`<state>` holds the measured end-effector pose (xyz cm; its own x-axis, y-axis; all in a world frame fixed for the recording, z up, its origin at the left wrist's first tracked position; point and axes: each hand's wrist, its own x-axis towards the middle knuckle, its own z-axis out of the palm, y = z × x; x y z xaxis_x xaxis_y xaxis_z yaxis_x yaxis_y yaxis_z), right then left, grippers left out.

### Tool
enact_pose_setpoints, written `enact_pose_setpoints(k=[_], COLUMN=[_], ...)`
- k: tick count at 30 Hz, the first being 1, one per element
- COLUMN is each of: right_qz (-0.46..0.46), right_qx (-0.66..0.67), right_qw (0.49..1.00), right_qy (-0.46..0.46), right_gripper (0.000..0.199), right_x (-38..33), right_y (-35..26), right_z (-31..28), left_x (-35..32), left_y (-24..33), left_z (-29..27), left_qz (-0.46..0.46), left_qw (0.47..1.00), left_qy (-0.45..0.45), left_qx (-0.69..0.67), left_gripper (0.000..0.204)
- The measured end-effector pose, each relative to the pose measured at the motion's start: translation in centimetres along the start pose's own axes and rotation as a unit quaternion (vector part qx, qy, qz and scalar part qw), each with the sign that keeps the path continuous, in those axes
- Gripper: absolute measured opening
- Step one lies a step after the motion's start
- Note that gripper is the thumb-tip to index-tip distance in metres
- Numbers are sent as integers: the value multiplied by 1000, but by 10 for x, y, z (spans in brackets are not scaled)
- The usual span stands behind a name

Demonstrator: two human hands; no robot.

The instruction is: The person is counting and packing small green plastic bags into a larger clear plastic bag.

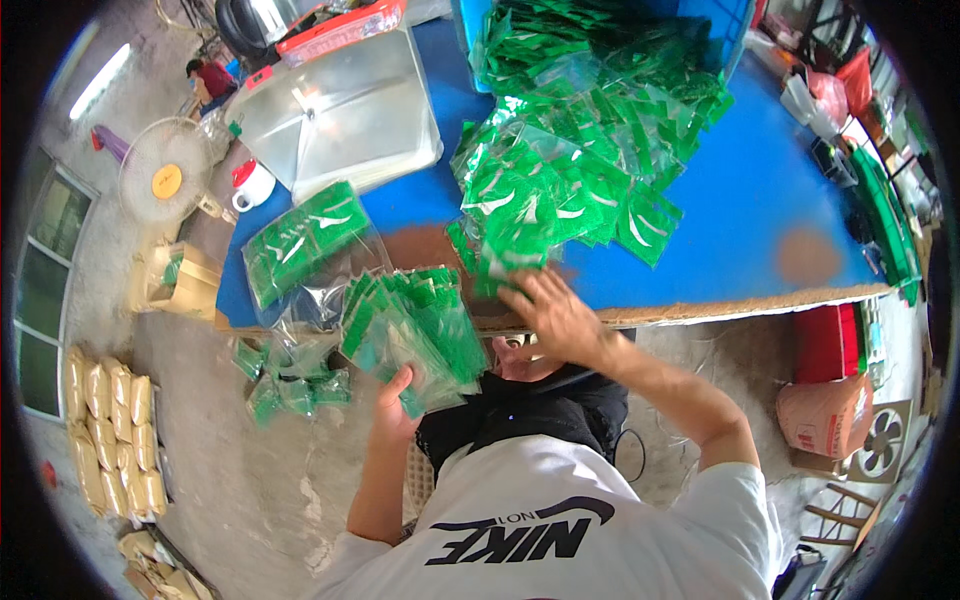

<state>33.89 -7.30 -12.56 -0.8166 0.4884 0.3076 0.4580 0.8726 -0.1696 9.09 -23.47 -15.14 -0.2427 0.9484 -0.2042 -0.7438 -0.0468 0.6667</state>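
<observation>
Holding a fanned stack of small green plastic sachets [410, 335] in my left hand [392, 412], I have my fingers curled shut under its lower edge, with the stack standing up above my palm and leaning toward the table edge. The sachets are glossy, translucent at the rims, each with a white curved mark on green. My right hand [553, 312] lies flat with fingers spread loose at the near edge of the blue table top [760, 190], its fingertips touching the lowest sachets of the big loose heap of green sachets [580, 150]; it grips nothing that I can see.

That heap spreads up and away from my right hand toward the far side of the table. Just left of my left hand's stack, a clear plastic bag packed with green sachets [300, 240] lies on the table corner, and beyond it a larger clear, empty-looking plastic bag [340, 110]. Below that corner, beside my left wrist, a few green sachets on the concrete floor [290, 385] lie scattered. Further left stand a white floor fan [165, 175], a cardboard box [180, 280] and rows of tan packets [110, 430]. To the right of my right arm, under the table, sits a red crate [828, 342].
</observation>
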Motion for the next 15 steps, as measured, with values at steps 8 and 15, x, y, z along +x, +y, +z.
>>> enact_pose_setpoints(k=[8, 15], right_qz=[381, 267], right_qx=[676, 444], right_qw=[563, 838], right_qy=[285, 173], right_gripper=[10, 51], right_x=[13, 37], right_y=[-44, -19], right_z=[-13, -4], left_x=[0, 10], left_y=[-6, -21], left_z=[-6, -3], left_qz=[-60, -40], left_qw=[990, 993], left_qy=[-87, -29], left_qx=[-90, -102], left_gripper=[57, 58])
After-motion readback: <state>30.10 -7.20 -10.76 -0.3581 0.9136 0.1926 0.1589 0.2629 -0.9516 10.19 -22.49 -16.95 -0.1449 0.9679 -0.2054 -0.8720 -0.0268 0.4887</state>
